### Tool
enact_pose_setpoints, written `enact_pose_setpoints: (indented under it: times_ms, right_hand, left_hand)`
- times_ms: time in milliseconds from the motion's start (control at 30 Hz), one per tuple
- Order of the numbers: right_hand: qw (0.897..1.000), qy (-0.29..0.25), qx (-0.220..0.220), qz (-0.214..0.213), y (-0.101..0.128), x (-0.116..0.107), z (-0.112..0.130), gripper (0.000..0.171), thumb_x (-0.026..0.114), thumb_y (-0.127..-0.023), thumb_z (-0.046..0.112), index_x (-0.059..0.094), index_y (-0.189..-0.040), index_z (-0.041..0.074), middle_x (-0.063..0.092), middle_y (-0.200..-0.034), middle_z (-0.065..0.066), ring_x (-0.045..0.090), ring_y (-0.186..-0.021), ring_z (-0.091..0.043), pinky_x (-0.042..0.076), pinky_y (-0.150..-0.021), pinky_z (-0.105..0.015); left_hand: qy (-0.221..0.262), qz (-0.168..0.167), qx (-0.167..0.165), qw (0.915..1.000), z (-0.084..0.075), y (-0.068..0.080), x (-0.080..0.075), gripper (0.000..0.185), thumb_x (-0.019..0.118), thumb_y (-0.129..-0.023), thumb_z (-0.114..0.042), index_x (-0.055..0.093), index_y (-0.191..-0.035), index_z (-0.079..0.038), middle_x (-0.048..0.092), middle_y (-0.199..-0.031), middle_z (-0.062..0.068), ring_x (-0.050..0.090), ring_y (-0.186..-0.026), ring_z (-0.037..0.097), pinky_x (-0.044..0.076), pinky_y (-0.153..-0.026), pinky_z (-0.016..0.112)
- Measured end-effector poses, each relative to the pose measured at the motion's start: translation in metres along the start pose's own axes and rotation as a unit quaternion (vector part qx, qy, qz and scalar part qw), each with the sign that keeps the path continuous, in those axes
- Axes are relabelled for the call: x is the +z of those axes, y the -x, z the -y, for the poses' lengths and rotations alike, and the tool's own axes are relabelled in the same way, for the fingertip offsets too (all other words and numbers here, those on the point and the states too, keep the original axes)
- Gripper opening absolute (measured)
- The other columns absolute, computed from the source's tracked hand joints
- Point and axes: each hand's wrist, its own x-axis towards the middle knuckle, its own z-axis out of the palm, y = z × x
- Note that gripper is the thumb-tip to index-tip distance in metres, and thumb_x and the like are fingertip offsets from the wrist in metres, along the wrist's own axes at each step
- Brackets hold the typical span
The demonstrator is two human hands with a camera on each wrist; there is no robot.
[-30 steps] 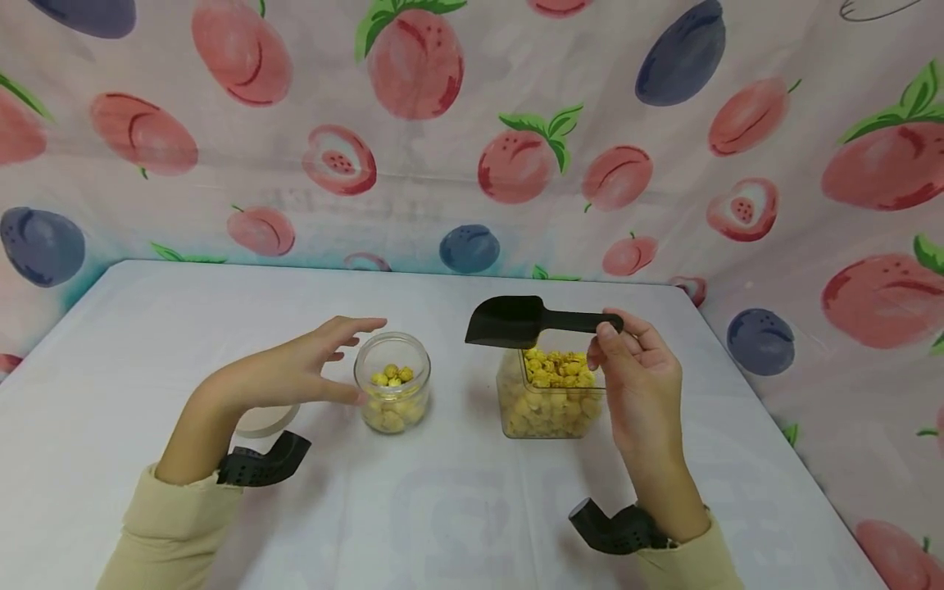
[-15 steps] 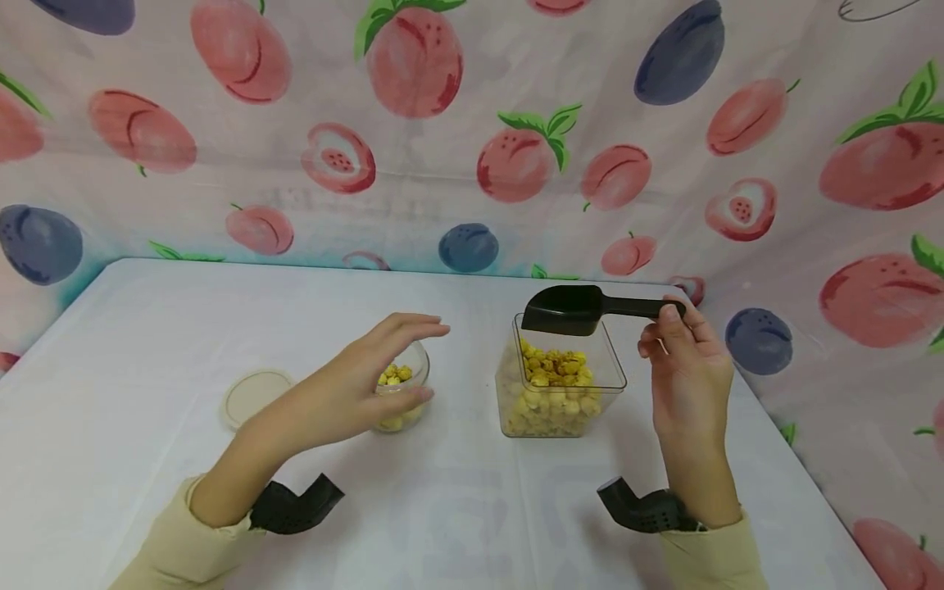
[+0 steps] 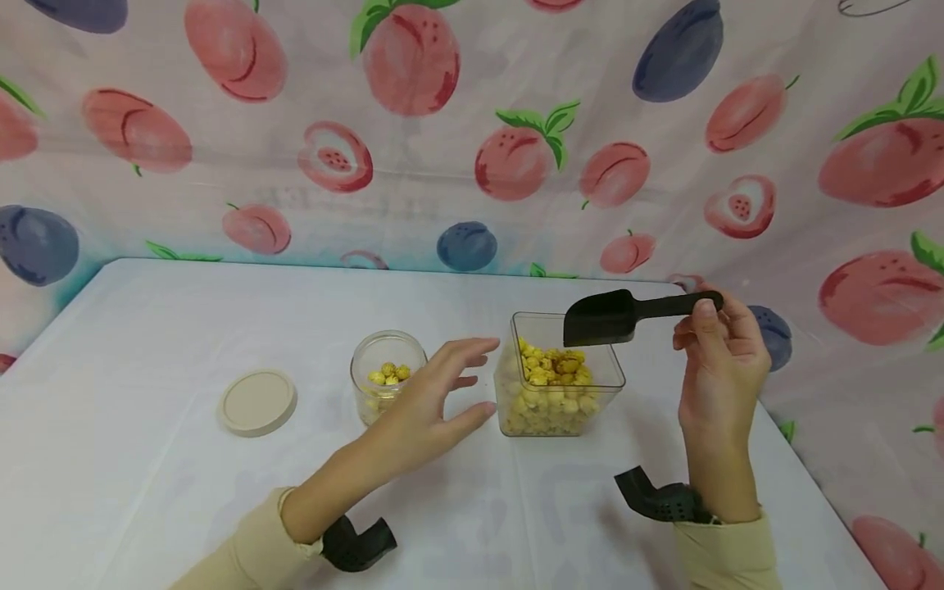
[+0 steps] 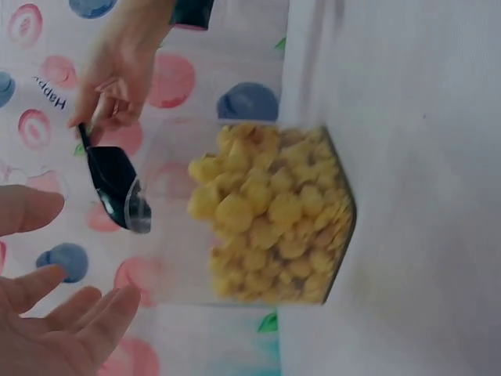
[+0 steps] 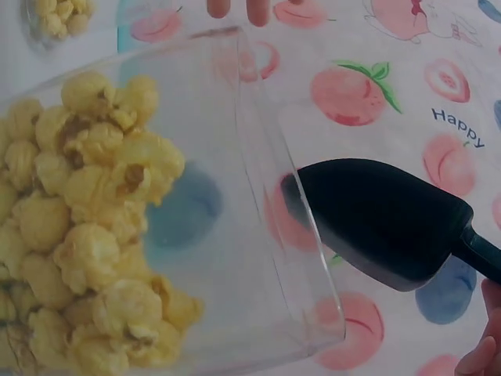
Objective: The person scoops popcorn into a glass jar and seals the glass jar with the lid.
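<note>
White table (image 3: 147, 328) | left hand (image 3: 435, 401) spread, hovering | right hand (image 3: 719, 360) pinching scoop (image 3: 612, 315)

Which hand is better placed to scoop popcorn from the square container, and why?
Right hand: it holds the black scoop over the container. The left hand is open beside it.
</note>
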Motion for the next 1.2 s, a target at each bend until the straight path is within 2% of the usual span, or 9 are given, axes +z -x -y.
enact_pose_setpoints:
  times_ms: [233,433,467,600,700,900,1100,1200]
  right_hand:
    - [0.993,0.111,-0.036,0.014,0.0,-0.001,0.002,0.028,0.062,-0.086,0.0,0.06,-0.113,-0.006,0.061,-0.083,-0.009,0.054,-0.066,-0.017,0.047,-0.058,-0.02]
    - [0.975,0.196,-0.085,0.068,0.003,0.001,0.0,0.027,0.059,-0.088,-0.001,0.061,-0.114,-0.004,0.057,-0.079,-0.004,0.049,-0.064,-0.014,0.045,-0.058,-0.017]
    - [0.967,0.221,-0.095,0.077,0.004,0.002,-0.001,0.027,0.059,-0.089,0.0,0.061,-0.115,-0.004,0.057,-0.079,-0.003,0.048,-0.065,-0.014,0.044,-0.058,-0.017]
    - [0.925,0.344,-0.124,0.105,0.009,0.005,-0.001,0.028,0.056,-0.091,0.004,0.059,-0.119,0.0,0.053,-0.084,0.006,0.047,-0.069,-0.011,0.042,-0.059,-0.016]
    - [0.894,0.406,-0.143,0.123,0.011,0.006,-0.002,0.029,0.055,-0.092,0.005,0.058,-0.121,0.0,0.051,-0.089,0.011,0.047,-0.075,-0.008,0.042,-0.063,-0.015]
    - [0.861,0.441,-0.19,0.165,0.013,0.007,-0.009,0.027,0.057,-0.091,0.002,0.059,-0.118,-0.002,0.052,-0.095,0.016,0.048,-0.084,0.0,0.042,-0.076,-0.009]
    - [0.822,0.488,-0.206,0.209,0.015,0.008,-0.011,0.029,0.059,-0.089,0.004,0.061,-0.118,0.003,0.058,-0.091,-0.007,0.045,-0.083,0.002,0.04,-0.073,-0.009]
    - [0.806,0.501,-0.209,0.235,0.016,0.008,-0.013,0.029,0.061,-0.089,0.004,0.061,-0.118,0.004,0.058,-0.089,-0.013,0.044,-0.081,0.0,0.038,-0.071,-0.009]
  left_hand:
    - [0.064,-0.016,-0.059,0.9961,0.007,-0.009,0.02,0.059,0.062,-0.087,-0.007,0.037,-0.14,-0.007,0.037,-0.141,0.012,0.049,-0.121,0.03,0.05,-0.096,0.035]
    - [0.102,-0.02,-0.099,0.9897,0.013,-0.015,0.032,0.06,0.062,-0.088,-0.011,0.035,-0.142,-0.01,0.035,-0.143,0.012,0.049,-0.121,0.03,0.05,-0.095,0.033]
    - [0.104,-0.021,-0.103,0.989,0.014,-0.016,0.033,0.061,0.062,-0.088,-0.011,0.034,-0.142,-0.01,0.035,-0.142,0.012,0.049,-0.12,0.03,0.05,-0.095,0.033]
    - [0.117,-0.026,-0.122,0.9853,0.017,-0.018,0.038,0.063,0.063,-0.087,-0.009,0.034,-0.143,-0.011,0.036,-0.142,0.012,0.049,-0.119,0.026,0.051,-0.093,0.032]
    - [0.121,-0.027,-0.122,0.9848,0.018,-0.018,0.041,0.064,0.064,-0.086,-0.008,0.034,-0.143,-0.009,0.036,-0.141,0.014,0.049,-0.118,0.026,0.052,-0.092,0.031]
    - [0.117,-0.035,-0.113,0.9861,0.021,-0.019,0.044,0.063,0.064,-0.086,-0.007,0.035,-0.141,-0.008,0.038,-0.139,0.015,0.05,-0.116,0.026,0.053,-0.09,0.031]
    - [0.111,-0.042,-0.106,0.9873,0.025,-0.018,0.046,0.06,0.064,-0.085,-0.006,0.038,-0.139,-0.008,0.042,-0.136,0.014,0.053,-0.113,0.026,0.054,-0.088,0.029]
    - [0.11,-0.047,-0.104,0.9873,0.026,-0.018,0.047,0.06,0.065,-0.085,-0.005,0.039,-0.139,-0.008,0.042,-0.136,0.014,0.053,-0.112,0.026,0.054,-0.087,0.028]
